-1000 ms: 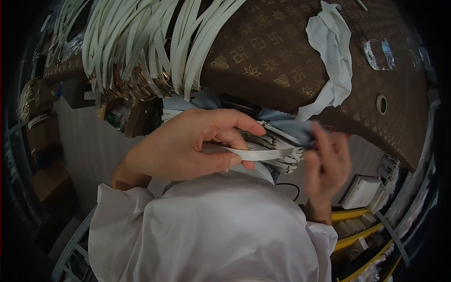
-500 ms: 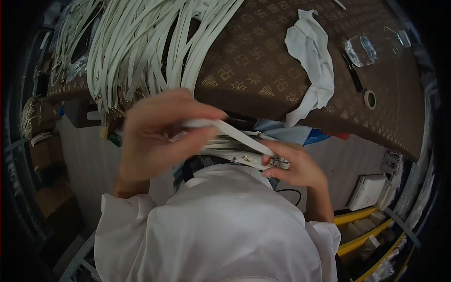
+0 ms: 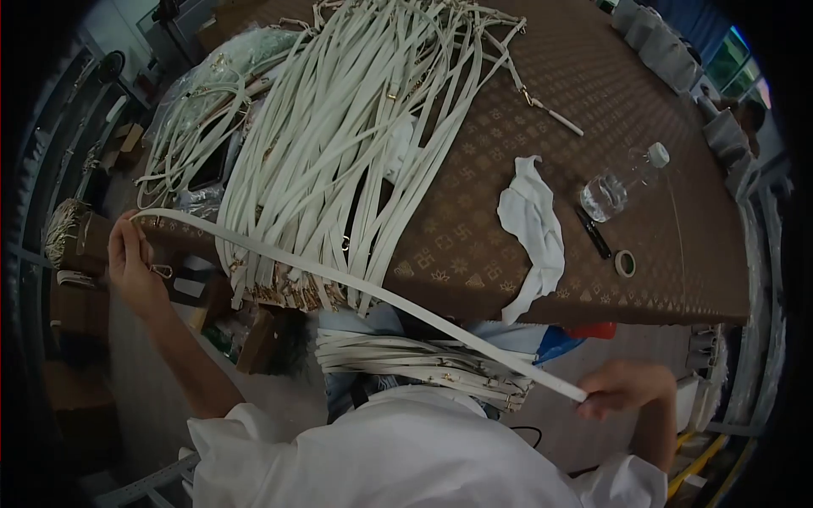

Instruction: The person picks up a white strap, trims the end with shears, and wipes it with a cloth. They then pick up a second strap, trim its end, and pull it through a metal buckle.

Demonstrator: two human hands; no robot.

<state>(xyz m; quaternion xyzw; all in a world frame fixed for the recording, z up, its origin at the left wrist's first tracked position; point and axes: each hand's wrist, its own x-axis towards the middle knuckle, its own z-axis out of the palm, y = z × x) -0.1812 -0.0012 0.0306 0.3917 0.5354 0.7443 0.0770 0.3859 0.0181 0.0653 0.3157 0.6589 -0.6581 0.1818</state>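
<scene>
A long white strap (image 3: 373, 292) is stretched taut across my front, slanting down from left to right. My left hand (image 3: 137, 262) is closed on its upper end, beyond the table's left front corner, and a small metal clasp (image 3: 161, 271) hangs beside the fingers. At the lower right, my right hand (image 3: 625, 389) grips the other end, slightly smeared by motion. Below the strap, a bundle of white straps (image 3: 415, 364) with buckles lies across my lap. Behind it, a large pile of white straps (image 3: 339, 144) covers the left of the table, metal ends at the front edge.
On the brown patterned table (image 3: 483, 229) lie a white cloth (image 3: 533, 233), a black pen-like object (image 3: 594, 235) and a tape roll (image 3: 624, 263). A water bottle (image 3: 622, 186) lies tilted there. Cardboard boxes (image 3: 82, 305) stand at the left, with shelves behind.
My hands have moved far apart, left hand to the left and right hand to the right, pulling the strap out straight. The view has tilted up, showing more of the table.
</scene>
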